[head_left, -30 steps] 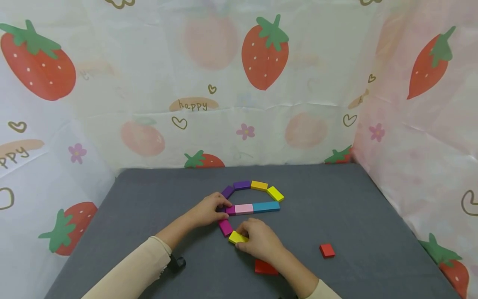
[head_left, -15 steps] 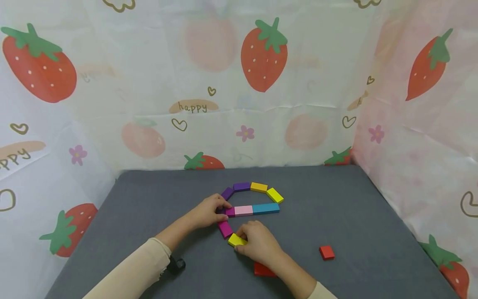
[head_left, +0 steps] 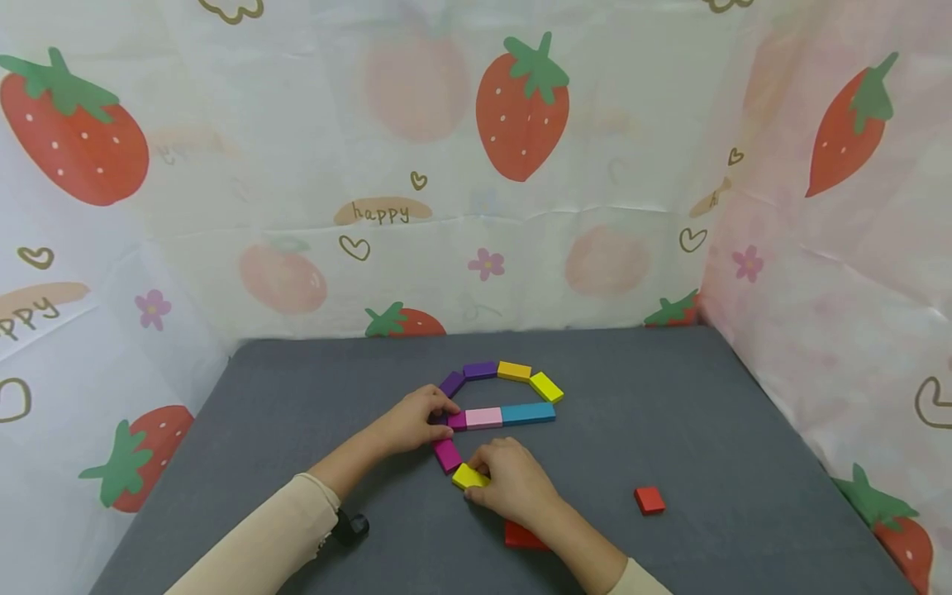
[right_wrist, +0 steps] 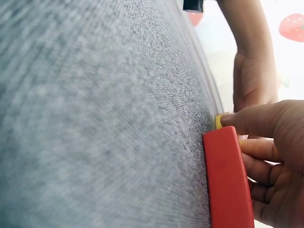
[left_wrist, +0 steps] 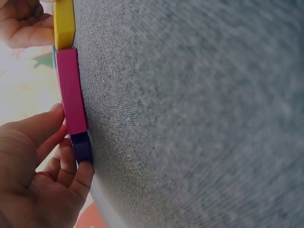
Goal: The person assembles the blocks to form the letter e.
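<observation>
2 hands, both grasping: right hand (head_left: 513, 481) pinches yellow block (head_left: 468, 477) at near end of magenta block (head_left: 448, 455), likely aligning it; left hand (head_left: 411, 420) grips dark purple block (left_wrist: 81, 148) at magenta block's far end, apparently bracing

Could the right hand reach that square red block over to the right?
Probably yes: in the head view, no other block lies between the right hand and the square red block. Its fingers pinch a yellow block, though, so it would likely need to release that first.
</observation>
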### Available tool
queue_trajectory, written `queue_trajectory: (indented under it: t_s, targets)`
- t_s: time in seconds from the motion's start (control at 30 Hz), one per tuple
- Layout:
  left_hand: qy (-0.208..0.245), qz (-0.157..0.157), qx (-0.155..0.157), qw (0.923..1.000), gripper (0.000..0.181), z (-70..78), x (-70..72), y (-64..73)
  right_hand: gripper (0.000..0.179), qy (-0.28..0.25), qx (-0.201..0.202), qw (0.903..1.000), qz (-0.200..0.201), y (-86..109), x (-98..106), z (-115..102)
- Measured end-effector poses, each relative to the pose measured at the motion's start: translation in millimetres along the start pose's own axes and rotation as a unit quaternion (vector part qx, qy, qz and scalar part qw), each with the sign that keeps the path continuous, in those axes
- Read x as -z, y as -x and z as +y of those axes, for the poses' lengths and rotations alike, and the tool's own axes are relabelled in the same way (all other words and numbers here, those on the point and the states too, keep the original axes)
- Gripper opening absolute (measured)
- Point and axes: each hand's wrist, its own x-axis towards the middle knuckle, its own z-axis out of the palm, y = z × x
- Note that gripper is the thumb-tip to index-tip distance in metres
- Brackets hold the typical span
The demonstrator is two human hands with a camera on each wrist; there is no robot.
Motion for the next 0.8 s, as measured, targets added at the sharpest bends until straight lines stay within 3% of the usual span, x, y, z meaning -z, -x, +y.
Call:
queue_trajectory:
  t_s: [0.3,0.57,0.8]
  targets:
    - [-0.016,0.007,-0.005,0.9998,0.030,0.5,-2.4,1.9,0.035,-0.007,0.006,1.0000,-0.002,0.9,1,1]
    - [-0.014,0.012,-0.015,0.9997,0.029,3.6,-1.7,9.8,0.036,-0.009,0.010,0.9999,-0.008,0.1,1,1]
    - [-0.040,0.021,-0.039,0.9982,0.030,12.4,-4.2,21.1,0.037,-0.007,0.015,0.9999,-0.004,0.6,1,2]
